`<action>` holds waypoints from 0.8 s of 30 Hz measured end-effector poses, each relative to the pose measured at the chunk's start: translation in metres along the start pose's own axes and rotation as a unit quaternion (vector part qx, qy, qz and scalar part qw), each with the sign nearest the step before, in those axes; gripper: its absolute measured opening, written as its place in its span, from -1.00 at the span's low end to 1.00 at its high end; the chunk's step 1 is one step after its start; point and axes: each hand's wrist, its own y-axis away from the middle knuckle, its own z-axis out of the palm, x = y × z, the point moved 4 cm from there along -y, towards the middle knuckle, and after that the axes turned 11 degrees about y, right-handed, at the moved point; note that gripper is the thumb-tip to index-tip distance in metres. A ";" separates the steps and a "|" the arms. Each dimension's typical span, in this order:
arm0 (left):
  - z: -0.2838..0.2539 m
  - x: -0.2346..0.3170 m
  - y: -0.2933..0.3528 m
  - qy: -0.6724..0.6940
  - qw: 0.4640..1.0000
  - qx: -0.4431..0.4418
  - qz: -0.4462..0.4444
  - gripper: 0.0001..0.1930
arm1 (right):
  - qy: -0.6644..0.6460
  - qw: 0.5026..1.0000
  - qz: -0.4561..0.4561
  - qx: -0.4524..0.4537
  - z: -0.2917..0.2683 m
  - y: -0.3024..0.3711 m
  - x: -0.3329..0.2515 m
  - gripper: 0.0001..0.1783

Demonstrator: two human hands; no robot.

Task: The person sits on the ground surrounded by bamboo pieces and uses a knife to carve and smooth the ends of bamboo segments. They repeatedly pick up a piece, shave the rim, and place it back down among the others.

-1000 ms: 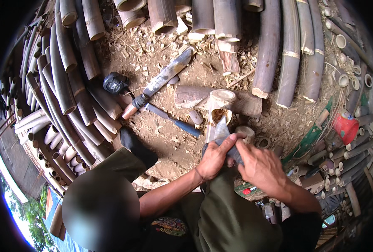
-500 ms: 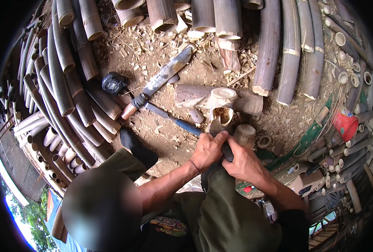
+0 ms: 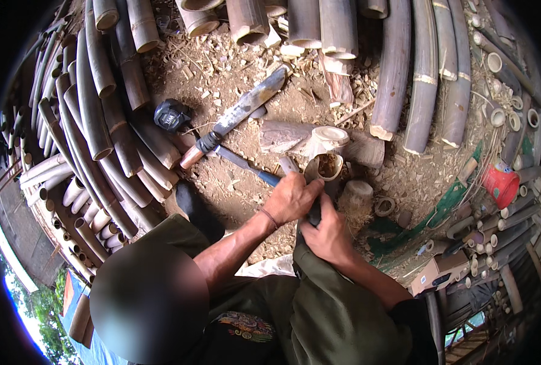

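The left hand (image 3: 296, 198) and right hand (image 3: 329, 234) had a clenched grip on a dark, mostly hidden object (image 3: 315, 214) beside the open-mouthed bamboo tube (image 3: 326, 168), near the log (image 3: 364, 149), where uneven pressure could have rolled the tube.

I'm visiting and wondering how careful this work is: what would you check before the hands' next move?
1. Left hand and right hand close together: ok.
2. Bamboo opening visible beyond the hands: ok.
3. Grip on the dark object between them: cannot tell, mostly hidden.
4. Big knife away from both hands: ok, lying on the ground.
5. Blue-handled tool clear of the left hand: cannot tell, they look close.
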 end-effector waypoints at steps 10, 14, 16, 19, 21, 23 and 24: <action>0.036 0.057 -0.022 0.645 0.735 0.088 -0.189 -0.57 | 0.497 0.841 -0.196 -0.082 -0.117 -0.048 -0.048 -0.71; 0.038 0.057 -0.014 0.795 0.585 0.107 -0.121 -0.66 | 0.583 0.758 -0.264 -0.131 -0.109 -0.061 -0.085 -0.79; 0.037 0.057 -0.015 0.843 0.519 0.091 -0.109 -0.69 | 0.617 0.719 -0.256 -0.190 -0.101 -0.068 -0.103 -0.86; 0.030 0.060 -0.014 0.889 0.448 0.059 -0.070 -0.69 | 0.609 0.685 -0.241 -0.319 -0.088 -0.087 -0.117 -0.89; 0.028 0.056 -0.015 0.898 0.424 0.061 -0.105 -0.65 | 0.647 0.653 -0.281 -0.275 -0.078 -0.102 -0.129 -0.89; 0.032 0.053 -0.016 0.901 0.419 0.027 -0.106 -0.60 | 0.633 0.676 -0.265 -0.268 -0.086 -0.106 -0.129 -0.88; 0.030 0.055 -0.012 0.872 0.473 0.015 -0.130 -0.58 | 0.593 0.714 -0.235 -0.288 -0.092 -0.109 -0.118 -0.87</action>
